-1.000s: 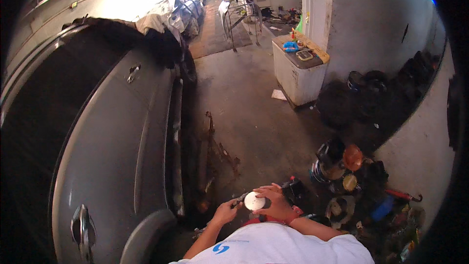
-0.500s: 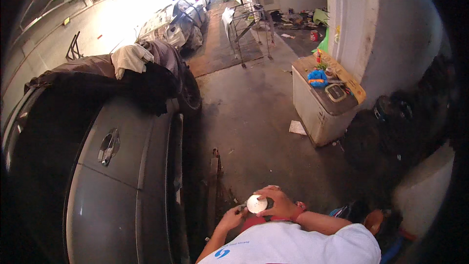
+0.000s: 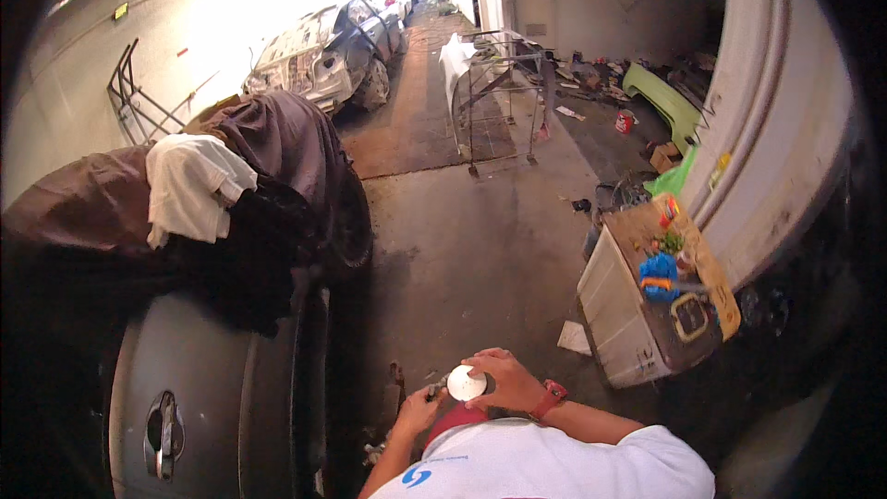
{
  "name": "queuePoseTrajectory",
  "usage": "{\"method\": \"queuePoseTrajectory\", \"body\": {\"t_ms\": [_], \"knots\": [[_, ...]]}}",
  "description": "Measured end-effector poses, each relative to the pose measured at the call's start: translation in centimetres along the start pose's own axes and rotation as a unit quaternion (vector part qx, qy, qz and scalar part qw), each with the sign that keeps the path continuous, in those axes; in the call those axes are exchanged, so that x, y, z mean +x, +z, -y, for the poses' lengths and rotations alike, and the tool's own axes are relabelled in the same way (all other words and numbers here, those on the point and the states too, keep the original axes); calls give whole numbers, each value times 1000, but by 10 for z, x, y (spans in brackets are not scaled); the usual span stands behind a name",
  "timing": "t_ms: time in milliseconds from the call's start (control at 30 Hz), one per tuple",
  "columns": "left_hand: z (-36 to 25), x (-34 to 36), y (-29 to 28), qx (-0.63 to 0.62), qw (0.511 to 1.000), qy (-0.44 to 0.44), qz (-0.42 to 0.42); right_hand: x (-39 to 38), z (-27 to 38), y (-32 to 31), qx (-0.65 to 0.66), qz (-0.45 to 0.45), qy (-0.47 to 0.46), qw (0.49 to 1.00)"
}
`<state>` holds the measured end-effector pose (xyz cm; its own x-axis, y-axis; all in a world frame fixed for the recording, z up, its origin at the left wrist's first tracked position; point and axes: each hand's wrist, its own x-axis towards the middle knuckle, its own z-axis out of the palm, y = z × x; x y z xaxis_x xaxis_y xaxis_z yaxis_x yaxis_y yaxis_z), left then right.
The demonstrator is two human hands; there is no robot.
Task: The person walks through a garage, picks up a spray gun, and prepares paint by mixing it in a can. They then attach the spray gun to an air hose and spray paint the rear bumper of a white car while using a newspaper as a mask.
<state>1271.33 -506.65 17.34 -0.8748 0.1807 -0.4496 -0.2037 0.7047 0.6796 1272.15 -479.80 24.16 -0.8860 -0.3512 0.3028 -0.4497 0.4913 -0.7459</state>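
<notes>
My right hand [image 3: 506, 381], with a red watch on the wrist, grips a white round-topped object [image 3: 466, 384] at my waist, its fingers curled over the top and side. Just left of it my left hand [image 3: 420, 407] is closed around something dark and small, partly hidden by the fingers and too small to make out. My white shirt and part of my red clothing show below both hands.
A grey car [image 3: 199, 388] with brown covers [image 3: 286, 157] lines my left. To my right stands a white cabinet [image 3: 614, 305] topped with small items. Ahead are a metal stand [image 3: 499, 102], a stripped car body [image 3: 314, 55] and scattered clutter [image 3: 601, 83] in a doorway.
I have moved forward along the car. The cabinet is nearer and lower right, the covers and stand larger, and the pile of pots has left view. Both hands keep their hold.
</notes>
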Motion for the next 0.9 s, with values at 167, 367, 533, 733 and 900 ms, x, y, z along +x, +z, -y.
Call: {"method": "queuePoseTrajectory", "body": {"t_ms": [167, 367, 533, 733, 900], "knots": [[-66, 149, -77, 48, 997, 48, -23, 150, -54, -48, -124, 61, -5, 990], [-112, 348, -133, 110, 992, 49, -27, 329, -155, -83, -203, 204, 32, 957], [-139, 528, -189, 66, 998, 8, 8, 495, -295, -92, -179, 225, -4, 958], [-191, 703, -293, 50, 994, -67, -74, 729, -400, -120, -140, 273, -72, 949], [-219, 849, -362, 23, 990, -73, -118, 898, -470, -141, -150, 317, -105, 931]]}}
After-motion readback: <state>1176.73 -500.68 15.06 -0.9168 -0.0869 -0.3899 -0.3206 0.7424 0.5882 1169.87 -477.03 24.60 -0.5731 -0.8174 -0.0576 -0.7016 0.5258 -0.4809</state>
